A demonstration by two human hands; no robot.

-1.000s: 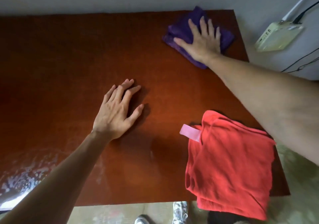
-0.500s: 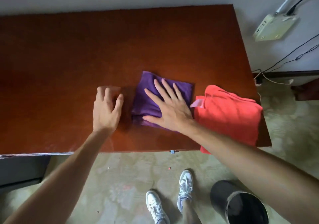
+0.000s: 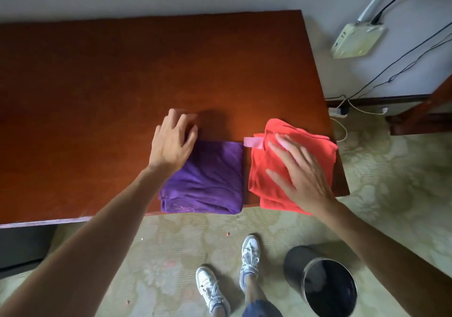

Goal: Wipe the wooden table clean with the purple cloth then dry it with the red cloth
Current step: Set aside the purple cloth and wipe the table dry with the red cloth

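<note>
The folded purple cloth (image 3: 208, 179) lies at the front edge of the wooden table (image 3: 122, 77). Just right of it lies the folded red cloth (image 3: 293, 150) with a pink loop tag, at the table's front right corner. My left hand (image 3: 171, 143) hovers over the purple cloth's far left corner, fingers loosely spread, holding nothing. My right hand (image 3: 298, 172) is spread flat over the red cloth, fingers apart; whether it presses on the cloth I cannot tell.
A black bin (image 3: 322, 282) stands on the floor at the lower right, beside a person's feet in white shoes (image 3: 249, 253). A cream box (image 3: 354, 40) and cables hang on the wall right of the table. A dark wooden frame (image 3: 420, 113) stands further right.
My right hand dragged the purple cloth from the far right corner to the front edge, let it go and moved onto the red cloth. My left hand shifted right, to the purple cloth's corner.
</note>
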